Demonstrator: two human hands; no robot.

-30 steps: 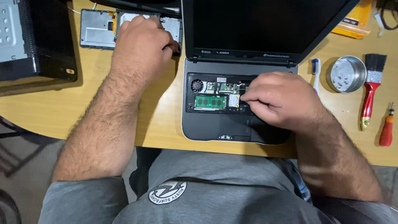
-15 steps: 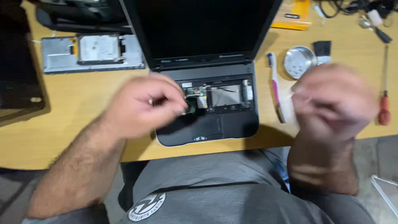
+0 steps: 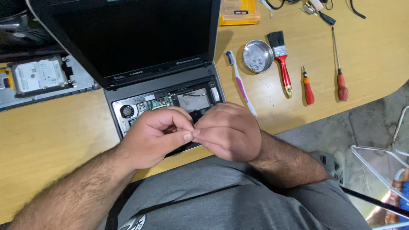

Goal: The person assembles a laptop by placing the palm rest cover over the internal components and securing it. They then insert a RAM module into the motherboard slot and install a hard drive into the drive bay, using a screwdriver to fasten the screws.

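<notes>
Both hands, left hand [image 3: 155, 136] and right hand [image 3: 228, 132], are pinching fingers together over the opened laptop [image 3: 170, 102], probably holding something tiny, light and fragile, best gripped by its edges

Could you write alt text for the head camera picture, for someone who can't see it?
A person's left hand and right hand meet fingertip to fingertip over an opened laptop with its innards bare, on a wooden table. To the right lie a toothbrush, a small metal dish, a red-handled paintbrush and two screwdrivers.
</notes>
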